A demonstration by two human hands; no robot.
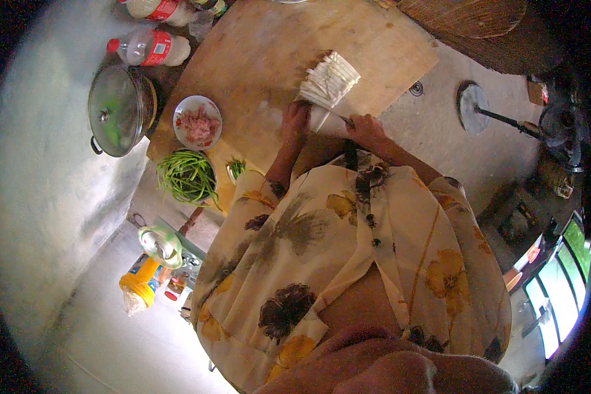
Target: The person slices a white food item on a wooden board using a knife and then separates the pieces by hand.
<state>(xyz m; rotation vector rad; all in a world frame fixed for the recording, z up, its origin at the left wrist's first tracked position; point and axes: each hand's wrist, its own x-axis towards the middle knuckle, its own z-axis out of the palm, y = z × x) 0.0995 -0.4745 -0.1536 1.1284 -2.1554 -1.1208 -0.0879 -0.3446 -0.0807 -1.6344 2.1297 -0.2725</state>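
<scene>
A layered row of pale food strips (331, 80) lies on the wooden table board (256, 59), their exact kind unclear. My right hand (366, 129) is closed around the handle of a knife (344, 118), whose blade points left across the near end of the strips. Against that near end, on the left, rests my left hand (296, 118) with its fingers bent. Whether it grips the food is too dim to tell. Another pale flat piece (320, 119) shows between the two hands, below the knife.
Left on the board stand a plate of raw chopped meat (199, 125), a bowl of green vegetable strips (184, 175) and chopped greens (236, 169). A lidded pan (115, 111) and plastic bottles (152, 48) line the wall. A round-based stand (474, 109) is on the floor at right.
</scene>
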